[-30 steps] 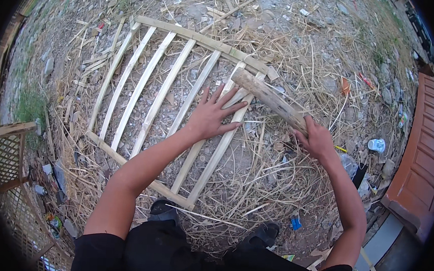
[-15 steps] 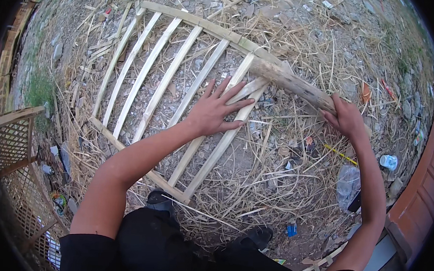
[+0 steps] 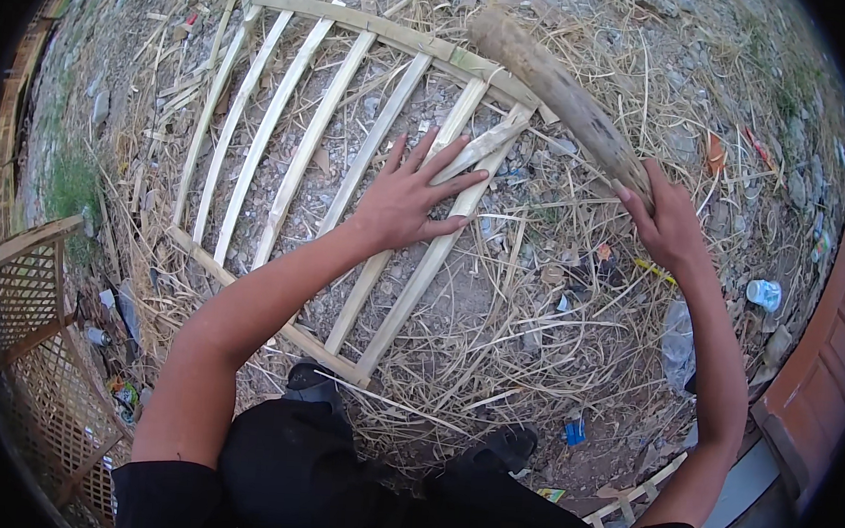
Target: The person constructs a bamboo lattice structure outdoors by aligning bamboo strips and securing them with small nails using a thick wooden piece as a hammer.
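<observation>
A frame of pale wooden slats [image 3: 295, 135] lies on the ground, its slats running between a far rail [image 3: 388, 32] and a near rail [image 3: 214, 269]. My left hand [image 3: 417, 191] rests on the slats toward the right end, fingers spread over them, gripping nothing. Close to its fingertips a short slat [image 3: 483, 144] lies slanted between the last two slats. In my right hand [image 3: 672, 221] is a thick, rough wooden stick [image 3: 568, 94], held by its near end. The stick's far end is raised over the right part of the far rail.
Dry straw [image 3: 534, 339] and litter cover the ground. A wooden lattice panel [image 3: 39, 357] stands at the left. To the right are a white container [image 3: 762, 294], a clear plastic bag [image 3: 677, 343] and a reddish-brown panel [image 3: 812, 385]. My shoes [image 3: 503, 450] stand near the frame.
The stick's far end has swung up and away from the frame's right corner, baring the rail end there. My left hand stays on the slats as the view shifts slightly.
</observation>
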Tool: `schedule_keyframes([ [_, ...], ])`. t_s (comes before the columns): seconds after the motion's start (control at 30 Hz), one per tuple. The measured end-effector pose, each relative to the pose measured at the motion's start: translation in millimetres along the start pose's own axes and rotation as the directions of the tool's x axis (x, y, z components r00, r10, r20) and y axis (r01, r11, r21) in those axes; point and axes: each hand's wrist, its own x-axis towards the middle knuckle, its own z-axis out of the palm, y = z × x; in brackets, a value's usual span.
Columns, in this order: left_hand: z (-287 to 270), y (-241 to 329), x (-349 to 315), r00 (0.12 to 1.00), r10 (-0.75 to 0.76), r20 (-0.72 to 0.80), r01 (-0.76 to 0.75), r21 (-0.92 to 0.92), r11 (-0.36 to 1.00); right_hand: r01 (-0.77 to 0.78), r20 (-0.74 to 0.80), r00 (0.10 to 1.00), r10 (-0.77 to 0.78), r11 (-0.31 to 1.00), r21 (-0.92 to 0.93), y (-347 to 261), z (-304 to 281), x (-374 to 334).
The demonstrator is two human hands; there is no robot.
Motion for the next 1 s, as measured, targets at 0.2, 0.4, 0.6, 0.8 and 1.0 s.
schedule_keyframes([
  [0.2, 2.0, 3.0, 3.3, 0.999, 0.033, -0.032, -0.033, 0.005, 0.999, -0.096, 0.083, 0.992, 0.096, 0.995, -0.01, 1.6, 5.6, -24.6],
  [0.4, 1.6, 0.7, -0.8, 1.0, 0.017, -0.023, -0.017, 0.006, 1.0, -0.023, -0.208, 0.974, 0.088, 0.955, 0.296, -27.0, -7.5, -36.4],
  [0.6, 1.6, 5.6, 1.7, 0.999, 0.021, -0.028, -0.02, 0.022, 1.0, -0.233, 0.081, 0.97, 0.229, 0.972, 0.041, -24.8, -15.1, -48.6],
  [0.8, 1.8, 4.0, -3.1, 0.999, 0.02, -0.043, -0.02, -0.003, 1.0, -0.201, -0.057, 0.968, 0.246, 0.887, 0.416, -60.2, -4.6, -67.7],
  [1.0, 0.2, 7.7, -0.7, 0.999, 0.019, -0.039, -0.017, 0.034, 0.999, -0.427, 0.083, 0.903, 0.422, 0.853, 0.3, -80.2, -44.2, -63.5],
])
